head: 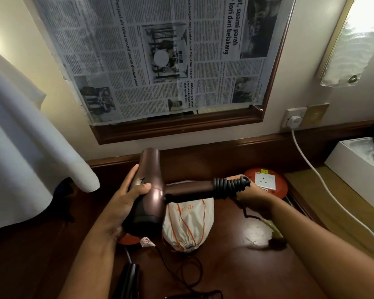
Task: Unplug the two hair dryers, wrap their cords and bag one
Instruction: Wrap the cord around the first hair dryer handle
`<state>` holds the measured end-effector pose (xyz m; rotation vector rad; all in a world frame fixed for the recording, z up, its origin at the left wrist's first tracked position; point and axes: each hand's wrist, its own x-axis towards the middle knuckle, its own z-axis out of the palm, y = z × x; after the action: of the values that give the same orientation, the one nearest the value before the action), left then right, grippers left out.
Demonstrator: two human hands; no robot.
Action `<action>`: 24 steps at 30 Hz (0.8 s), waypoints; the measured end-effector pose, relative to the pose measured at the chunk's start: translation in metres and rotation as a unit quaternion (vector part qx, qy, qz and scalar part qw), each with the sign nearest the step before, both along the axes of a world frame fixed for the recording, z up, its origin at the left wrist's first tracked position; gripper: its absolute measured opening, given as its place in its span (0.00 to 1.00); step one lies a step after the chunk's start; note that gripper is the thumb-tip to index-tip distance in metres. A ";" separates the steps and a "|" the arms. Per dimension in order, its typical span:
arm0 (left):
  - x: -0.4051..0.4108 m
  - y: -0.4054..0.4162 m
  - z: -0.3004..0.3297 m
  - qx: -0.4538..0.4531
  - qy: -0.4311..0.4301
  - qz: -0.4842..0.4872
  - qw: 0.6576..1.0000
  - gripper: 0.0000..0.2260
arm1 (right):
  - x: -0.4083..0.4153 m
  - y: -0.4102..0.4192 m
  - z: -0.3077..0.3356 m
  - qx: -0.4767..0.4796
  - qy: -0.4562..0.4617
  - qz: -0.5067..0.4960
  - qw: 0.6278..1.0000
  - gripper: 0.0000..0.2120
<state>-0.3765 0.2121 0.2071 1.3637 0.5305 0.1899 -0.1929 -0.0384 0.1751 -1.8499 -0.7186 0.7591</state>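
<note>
My left hand (129, 196) grips the barrel of a brown hair dryer (151, 190), held above the dark wooden desk (235, 266). Its handle points right, and the black cord (229, 186) is coiled in several turns around the handle's end. My right hand (249, 192) sits behind that end and holds the cord; its fingers are mostly hidden. A loose length of cord hangs below my right wrist, blurred. Under the dryer lies a white drawstring bag (188, 225) with orange strings. A second black hair dryer (127, 279) lies at the bottom edge, its thin cord (181, 275) looping over the desk.
A red round extension socket (266, 182) sits at the back of the desk. A white plug (294, 120) is in the wall socket, its white cable (324, 182) running down right. A white box (358, 169) stands at right. White cloth (26, 147) hangs at left.
</note>
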 end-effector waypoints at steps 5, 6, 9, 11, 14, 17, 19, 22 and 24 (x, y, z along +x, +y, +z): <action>0.001 0.001 0.001 0.016 -0.014 -0.008 1.000 0.48 | 0.021 0.005 0.009 -0.044 -0.095 0.059 0.993 0.09; 0.001 0.001 0.001 0.019 -0.013 -0.012 1.000 0.49 | 0.024 0.007 0.013 -0.040 -0.090 0.063 0.993 0.07; 0.002 -0.001 0.002 0.022 -0.008 -0.026 0.999 0.49 | 0.029 0.011 0.026 -0.039 -0.098 0.086 0.991 0.04; 0.003 0.000 0.001 0.025 -0.011 -0.031 0.999 0.52 | 0.028 0.013 0.032 -0.056 -0.126 0.080 0.987 0.03; 0.003 0.000 0.003 0.050 -0.014 -0.049 0.997 0.55 | 0.026 0.014 0.039 -0.090 -0.162 0.057 0.981 0.09; 0.003 -0.001 0.004 0.064 -0.014 -0.053 0.996 0.56 | 0.025 0.014 0.046 -0.103 -0.188 0.042 0.976 0.17; 0.004 -0.003 0.004 0.074 -0.017 -0.040 0.996 0.51 | 0.023 0.014 0.052 -0.103 -0.201 0.044 0.973 0.12; 0.006 -0.007 0.003 0.099 -0.016 -0.034 0.994 0.47 | 0.020 0.015 0.060 -0.105 -0.220 0.047 0.969 0.07; 0.007 -0.010 0.002 0.104 -0.017 -0.024 0.994 0.48 | 0.018 0.015 0.064 -0.110 -0.239 0.048 0.964 0.06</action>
<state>-0.3700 0.2023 0.2092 1.5723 0.4579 0.2336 -0.1752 -0.0234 0.2388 -2.2478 -1.0699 0.4644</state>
